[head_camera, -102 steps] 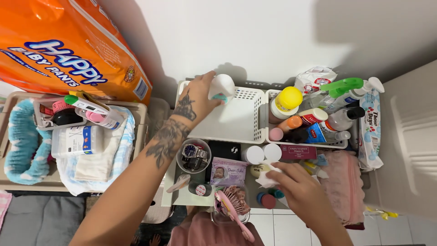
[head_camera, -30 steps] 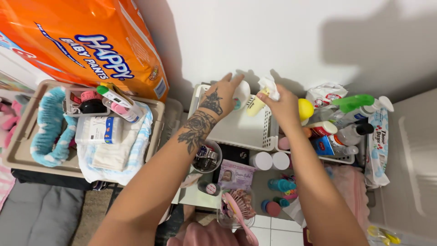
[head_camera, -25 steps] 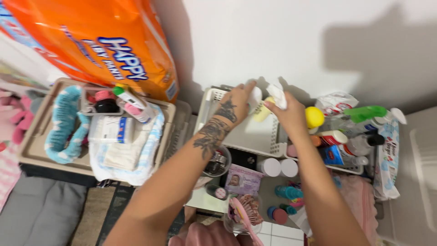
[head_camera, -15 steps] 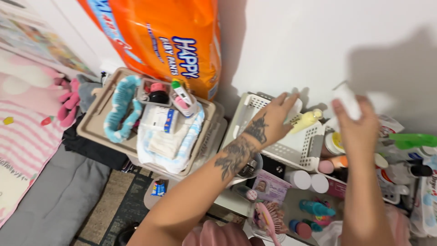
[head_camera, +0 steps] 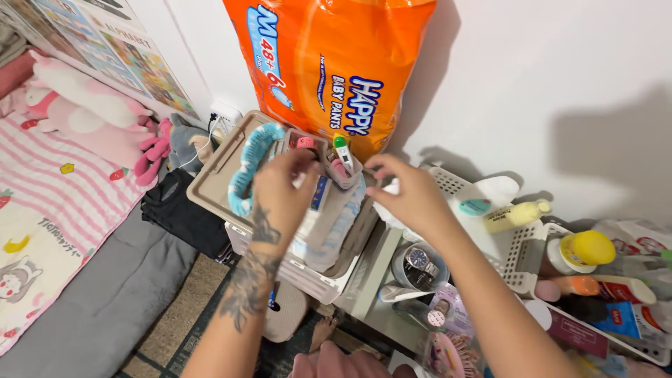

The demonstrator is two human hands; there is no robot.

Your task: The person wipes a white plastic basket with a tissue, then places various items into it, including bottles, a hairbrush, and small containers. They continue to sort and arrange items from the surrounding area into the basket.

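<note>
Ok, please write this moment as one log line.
left hand: over beige tray, by small bin | right hand: open, beside tray, above watch cup | basket: two bottles

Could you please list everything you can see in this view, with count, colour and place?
Nappy pack: one, orange, against the wall.
Tray: one, beige, below the pack.
Padded ring: one, blue, on the tray.
Plush toy: one, pink, far left.
Basket: one, white, right.
Small bottle: one, pale yellow, in the basket.
Yellow-capped jar: one, right.
Wristwatch: one, silver, in a clear cup.
Left hand: over the tray, empty as far as shows.
Right hand: beside it, fingers curled, contents unclear.
</note>
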